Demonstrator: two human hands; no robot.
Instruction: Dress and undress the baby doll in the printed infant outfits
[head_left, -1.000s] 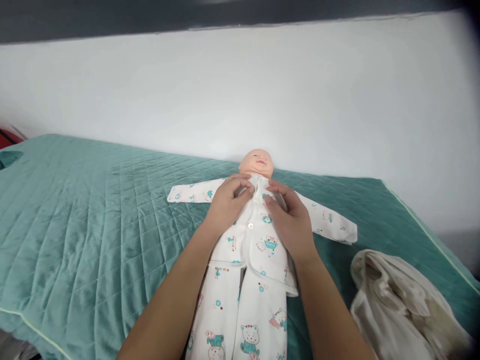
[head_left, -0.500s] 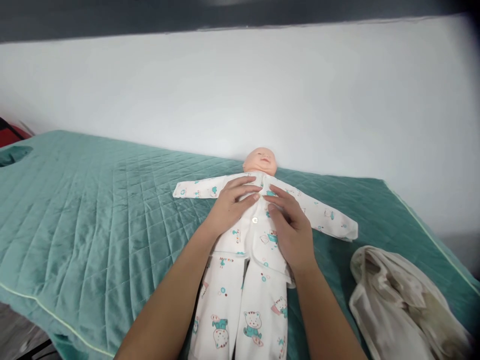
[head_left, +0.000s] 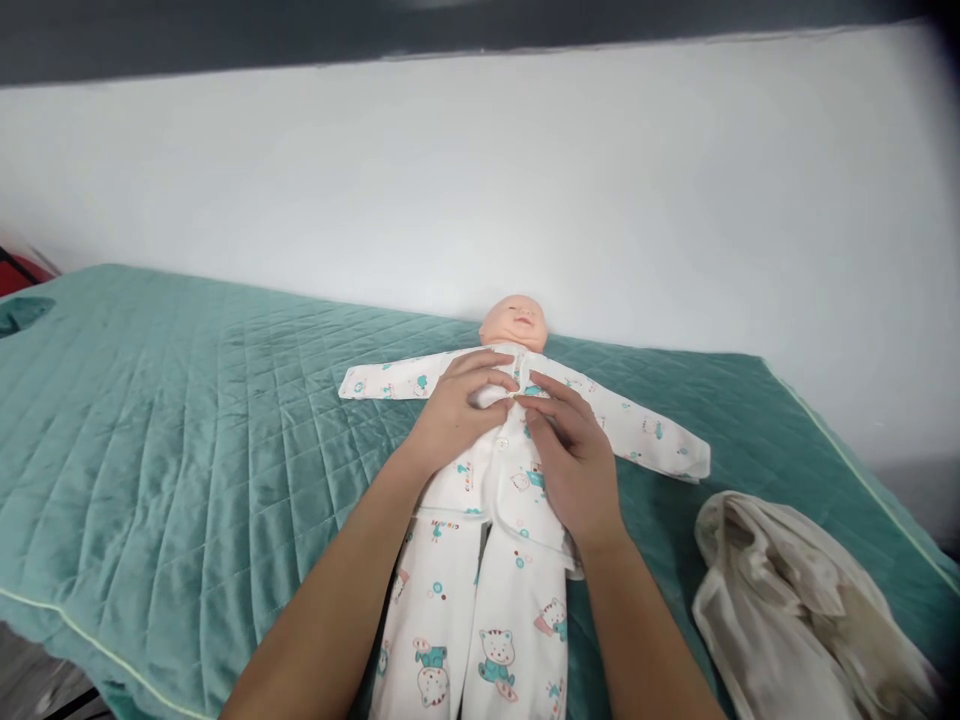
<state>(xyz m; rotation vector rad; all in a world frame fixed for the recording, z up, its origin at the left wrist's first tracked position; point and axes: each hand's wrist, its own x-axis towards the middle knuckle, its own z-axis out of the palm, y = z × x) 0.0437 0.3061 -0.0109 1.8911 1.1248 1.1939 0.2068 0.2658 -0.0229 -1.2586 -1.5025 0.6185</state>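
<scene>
A baby doll (head_left: pixel 514 321) lies on its back on a teal quilted mat (head_left: pixel 187 420). It wears a white printed shirt (head_left: pixel 637 432) with sleeves spread wide and matching printed trousers (head_left: pixel 517 625). My left hand (head_left: pixel 459 410) and my right hand (head_left: pixel 568 455) rest on the doll's chest. Both pinch the two front edges of the shirt together just below the collar, fingertips meeting at the placket. A round button shows on the shirt front just below my fingers.
A crumpled cream cloth (head_left: pixel 795 610) lies on the mat at the lower right. A white wall (head_left: pixel 600 200) rises right behind the doll's head. The mat's front edge runs along the lower left, and a red object peeks in at the far left.
My fingers have drawn closer together at the upper chest, from lying flatter on the shirt to pinching its front edges. The view shifted slightly.
</scene>
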